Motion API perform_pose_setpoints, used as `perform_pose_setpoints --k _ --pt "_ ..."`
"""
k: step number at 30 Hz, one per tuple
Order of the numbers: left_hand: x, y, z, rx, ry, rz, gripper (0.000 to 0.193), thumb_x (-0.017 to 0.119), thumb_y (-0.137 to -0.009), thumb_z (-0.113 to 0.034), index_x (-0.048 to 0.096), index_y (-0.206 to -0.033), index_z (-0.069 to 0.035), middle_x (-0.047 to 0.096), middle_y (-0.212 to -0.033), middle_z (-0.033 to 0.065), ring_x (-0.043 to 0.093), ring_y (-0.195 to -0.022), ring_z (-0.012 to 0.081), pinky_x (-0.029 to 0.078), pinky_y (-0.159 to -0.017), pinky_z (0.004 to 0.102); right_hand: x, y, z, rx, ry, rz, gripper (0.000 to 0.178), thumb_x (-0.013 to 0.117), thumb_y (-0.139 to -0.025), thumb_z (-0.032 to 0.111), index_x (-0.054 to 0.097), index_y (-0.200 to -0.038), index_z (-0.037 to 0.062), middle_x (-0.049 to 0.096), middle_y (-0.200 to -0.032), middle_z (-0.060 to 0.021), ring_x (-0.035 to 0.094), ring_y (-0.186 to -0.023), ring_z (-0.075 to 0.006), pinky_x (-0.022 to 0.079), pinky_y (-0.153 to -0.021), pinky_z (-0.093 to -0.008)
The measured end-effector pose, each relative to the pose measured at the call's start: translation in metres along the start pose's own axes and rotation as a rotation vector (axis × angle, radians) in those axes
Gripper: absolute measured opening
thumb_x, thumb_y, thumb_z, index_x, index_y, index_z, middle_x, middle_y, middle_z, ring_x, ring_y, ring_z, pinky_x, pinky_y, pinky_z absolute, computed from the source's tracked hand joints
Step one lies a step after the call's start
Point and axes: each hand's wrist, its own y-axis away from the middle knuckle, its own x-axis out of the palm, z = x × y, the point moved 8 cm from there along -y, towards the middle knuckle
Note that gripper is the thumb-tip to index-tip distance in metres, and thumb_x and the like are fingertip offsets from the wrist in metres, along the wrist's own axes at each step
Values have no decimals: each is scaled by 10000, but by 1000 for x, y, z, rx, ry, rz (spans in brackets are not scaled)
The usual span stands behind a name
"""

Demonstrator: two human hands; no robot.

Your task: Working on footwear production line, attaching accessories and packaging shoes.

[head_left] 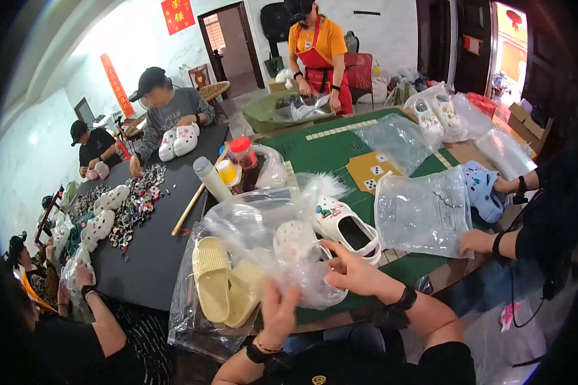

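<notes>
A white clog (293,239) sits inside a clear plastic bag (308,279) at the table's near edge. My left hand (279,316) is beside the bag, its fingers stretched upward and slightly blurred. My right hand (356,269) is at the bag's right side, thumb and fingers apart. Whether either hand touches the plastic is hard to tell. Just beyond my right hand lies another white clog (348,232) with colourful charms and a dark insole. To the left of my left hand, a pair of pale yellow slides (213,279) rests on clear plastic.
At right, a co-worker's hands (478,242) are at a clear bag (424,215) and a blue clog (483,192). A grey bottle (212,179), red-lidded jar (242,153) and wooden stick (189,208) stand or lie left. Loose charms (135,208) cover the dark table, with people around it.
</notes>
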Motion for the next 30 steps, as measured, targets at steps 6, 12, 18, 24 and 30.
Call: perform_pose_setpoints --k 6,12,18,24,30 --pt "38 1 36 2 -390 320 383 596 -912 -56 488 -1275 -1 616 -1075 86 576 -904 91 479 -754 240 -20 9 18 -311 -17 -177 356 632 -836 98 614 -1184 23 649 -983 -41 604 -841 -118 493 -716 -292" --pt "33 8 3 -11 -518 351 466 606 -885 5 466 -1330 -6 615 -1105 117 621 -970 156 511 -806 281 -157 19 40 -364 740 -923 236 586 -799 32 640 -1028 22 626 -811 -146 595 -725 -244 482 -693 -340" --pt "-13 23 -58 112 -816 240 370 683 -810 -14 601 -1169 -29 618 -1013 105 647 -870 182 526 -675 262 -351 29 -75 136 726 -1076 452 605 -808 123 535 -1235 -6 659 -1001 -183 638 -942 -336 501 -811 -392" --pt "-101 55 -145 290 -1217 -251 349 689 -753 27 635 -1094 -24 654 -998 112 642 -879 242 529 -736 312 -377 60 -94 96 1439 -1075 629 654 -845 241 421 -1358 -38 526 -1303 -230 602 -1055 -260 470 -890 -342" --pt "-143 62 -165 21 -1706 -100 894 838 -584 -147 452 -1390 -124 332 -1490 142 280 -1395 355 257 -1115 486 -159 11 12 -182 366 -625 354 616 -883 150 575 -1185 -29 628 -1107 -104 586 -880 -126 458 -807 -258"
